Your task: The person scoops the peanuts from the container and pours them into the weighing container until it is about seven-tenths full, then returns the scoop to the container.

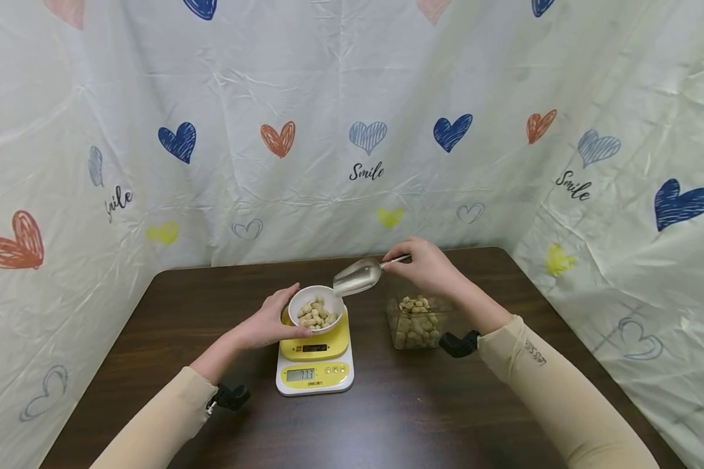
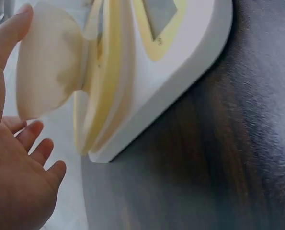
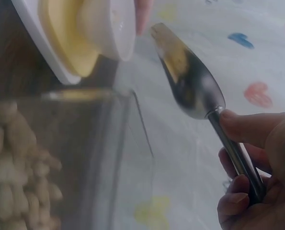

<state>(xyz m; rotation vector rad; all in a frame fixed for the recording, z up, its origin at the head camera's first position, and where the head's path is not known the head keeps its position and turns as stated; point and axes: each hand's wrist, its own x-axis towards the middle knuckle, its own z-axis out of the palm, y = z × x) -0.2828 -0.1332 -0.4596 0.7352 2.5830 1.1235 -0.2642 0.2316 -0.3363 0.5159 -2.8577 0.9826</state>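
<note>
On the yellow platform of a kitchen scale [image 1: 315, 389] sits a white bowl [image 1: 302, 302] with peanuts [image 1: 317, 315] in it. My left hand [image 1: 270, 322] holds the bowl from the left, thumb at the near side and fingers round the far side. In the left wrist view the thumb presses the bowl's [image 2: 49, 62] wall. My right hand [image 1: 425, 266] grips a metal scoop [image 1: 359, 277] by its handle. The scoop's lip hangs over the bowl's right rim, and its hollow looks empty. In the right wrist view fingers curl round the handle.
Right of the scale, below my right forearm, stands a clear plastic box [image 1: 394, 329] of peanuts [image 1: 419, 324]. The scale's lit display [image 1: 300, 374] faces me. A dark wooden table [image 1: 387, 417] carries everything, with a white heart-printed curtain [image 1: 317, 182] behind it.
</note>
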